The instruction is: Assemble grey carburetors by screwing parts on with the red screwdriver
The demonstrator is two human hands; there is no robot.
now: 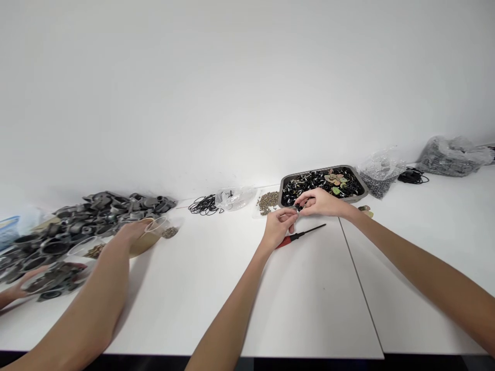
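My left hand [279, 228] and my right hand [319, 202] meet in front of the tray, fingertips pinched together around a small black part [298, 207]. The part is too small and too covered by fingers to name its kind. A screwdriver [300, 235] with a red and black handle lies on the table beside my left hand, its shaft pointing right. Just behind my hands stands a dark metal tray [362, 194] full of small black pieces [309, 184], with several flat tan and green discs [335, 178] on top.
Brass-coloured small parts [267, 202] lie left of the tray; black cords [206, 204] and a clear bag [234, 198] are further left. Bags of parts [381, 172] stand right. A co-worker's arm [104, 273] reaches among grey plastic parts [112, 208] and cups [158, 225]. A seam [359, 278] crosses the table.
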